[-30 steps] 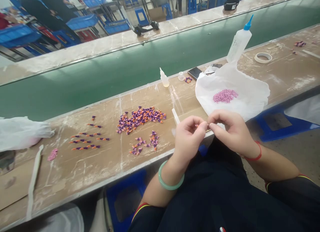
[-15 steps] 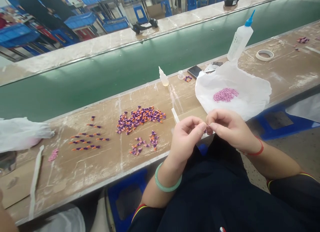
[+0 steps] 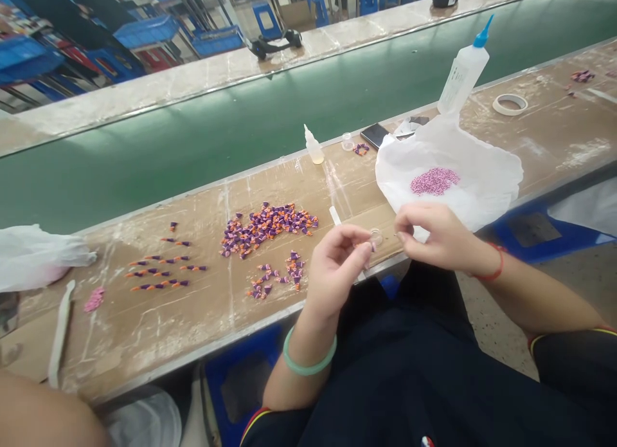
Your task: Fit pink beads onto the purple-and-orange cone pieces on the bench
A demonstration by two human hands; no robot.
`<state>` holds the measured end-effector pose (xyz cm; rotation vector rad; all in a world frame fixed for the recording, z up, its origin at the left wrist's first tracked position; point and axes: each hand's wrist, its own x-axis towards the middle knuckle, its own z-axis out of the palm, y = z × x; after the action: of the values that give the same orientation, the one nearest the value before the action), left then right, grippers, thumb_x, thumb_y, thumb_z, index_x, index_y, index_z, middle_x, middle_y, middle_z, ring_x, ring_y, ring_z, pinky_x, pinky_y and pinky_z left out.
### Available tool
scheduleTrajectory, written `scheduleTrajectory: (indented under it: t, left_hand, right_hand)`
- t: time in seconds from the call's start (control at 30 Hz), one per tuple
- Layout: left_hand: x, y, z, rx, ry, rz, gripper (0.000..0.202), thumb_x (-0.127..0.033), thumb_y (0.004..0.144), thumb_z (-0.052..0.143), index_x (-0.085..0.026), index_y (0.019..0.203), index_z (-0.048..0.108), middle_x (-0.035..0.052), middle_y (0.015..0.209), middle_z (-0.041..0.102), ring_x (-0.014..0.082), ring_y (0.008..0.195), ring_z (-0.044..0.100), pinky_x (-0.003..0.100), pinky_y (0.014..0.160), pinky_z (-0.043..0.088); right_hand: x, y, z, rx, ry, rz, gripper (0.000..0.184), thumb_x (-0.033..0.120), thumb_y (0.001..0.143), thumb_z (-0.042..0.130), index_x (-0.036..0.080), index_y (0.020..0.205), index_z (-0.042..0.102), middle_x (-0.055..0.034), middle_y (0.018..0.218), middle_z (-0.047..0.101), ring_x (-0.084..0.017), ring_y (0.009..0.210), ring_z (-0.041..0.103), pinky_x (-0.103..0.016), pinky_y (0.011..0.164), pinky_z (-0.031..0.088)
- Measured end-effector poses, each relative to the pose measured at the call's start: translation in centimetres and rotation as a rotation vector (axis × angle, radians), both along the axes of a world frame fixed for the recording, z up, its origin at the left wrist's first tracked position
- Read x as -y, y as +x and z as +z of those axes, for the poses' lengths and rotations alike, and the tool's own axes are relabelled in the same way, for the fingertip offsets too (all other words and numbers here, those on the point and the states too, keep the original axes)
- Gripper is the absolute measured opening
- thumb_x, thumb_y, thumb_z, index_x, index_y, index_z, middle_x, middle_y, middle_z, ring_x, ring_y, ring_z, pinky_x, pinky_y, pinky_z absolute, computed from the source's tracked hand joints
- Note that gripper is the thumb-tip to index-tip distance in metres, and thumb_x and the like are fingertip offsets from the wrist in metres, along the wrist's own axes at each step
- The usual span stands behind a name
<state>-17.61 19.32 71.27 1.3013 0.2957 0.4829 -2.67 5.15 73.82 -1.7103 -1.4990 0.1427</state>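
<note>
My left hand (image 3: pixel 337 260) is closed, pinching a small purple piece (image 3: pixel 373 247) at its fingertips. To its right, my right hand (image 3: pixel 434 235) has thumb and forefinger pressed together; what they hold, if anything, is too small to make out. A gap separates the two hands. Between them on the table edge lies a small clear round dish (image 3: pixel 376 236). Left of my hands is a heap of purple and orange pieces (image 3: pixel 270 225), with a smaller cluster (image 3: pixel 274 276) in front. Tiny pink pieces (image 3: pixel 434 181) lie on a white sheet (image 3: pixel 491 170) beyond my right hand.
Purple-orange pieces in rows (image 3: pixel 159 273) and pink bits (image 3: pixel 94 300) lie at left. A small bottle (image 3: pixel 313 146), phone (image 3: pixel 375 136), large bottle (image 3: pixel 463 74) and tape roll (image 3: pixel 509 105) stand or lie farther back. Another person's arm (image 3: pixel 48 408) enters lower left.
My hands, touching at the fingertips before, have moved apart; the left went left and the clear dish now shows between them. The other person's arm has come further in at lower left.
</note>
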Motion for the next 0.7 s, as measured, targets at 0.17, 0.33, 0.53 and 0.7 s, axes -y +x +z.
scheduleTrajectory:
  t: [0.17,0.33,0.53,0.7]
  left_hand:
    - [-1.2,-1.7,-1.8,-0.127,0.105,0.141,0.022,-0.034,0.073,0.083,-0.016,0.08,0.072,0.0028,0.07,0.069,0.0123,0.059,0.063,0.022,0.052,0.051]
    - [-1.2,-2.4,-2.6,-0.209,0.106,0.105,0.02,-0.03,0.072,0.083,-0.015,0.081,0.073,0.0037,0.069,0.071,0.0142,0.06,0.067,0.023,0.055,0.055]
    - [-1.5,-2.4,-3.0,-0.266,0.102,0.074,0.017,-0.027,0.073,0.08,-0.014,0.08,0.073,0.0021,0.062,0.069,0.0145,0.057,0.067,0.023,0.057,0.056]
    - [-1.6,-2.4,-3.3,-0.252,0.107,0.089,0.015,-0.026,0.072,0.08,-0.014,0.078,0.073,0.0018,0.067,0.069,0.0117,0.058,0.065,0.021,0.055,0.054]
  right_hand:
    - [-2.2,2.5,-2.3,0.399,-0.341,0.102,0.017,0.011,0.079,0.05,0.019,0.065,0.046,-0.0005,0.064,0.051,-0.013,0.06,0.041,-0.026,0.058,0.03]
    - [-4.1,2.3,-2.2,0.659,-0.582,0.171,0.018,0.013,0.085,0.052,0.017,0.068,0.054,-0.0033,0.065,0.055,-0.015,0.061,0.044,-0.028,0.059,0.028]
    - [-5.3,1.8,-1.2,0.764,-0.695,0.223,0.014,0.015,0.087,0.057,0.015,0.074,0.061,-0.0062,0.07,0.061,-0.017,0.064,0.052,-0.029,0.057,0.025]
    - [-5.5,1.8,-1.2,0.738,-0.694,0.242,0.015,0.013,0.086,0.058,0.015,0.071,0.059,-0.0058,0.068,0.061,-0.017,0.062,0.051,-0.029,0.057,0.025]
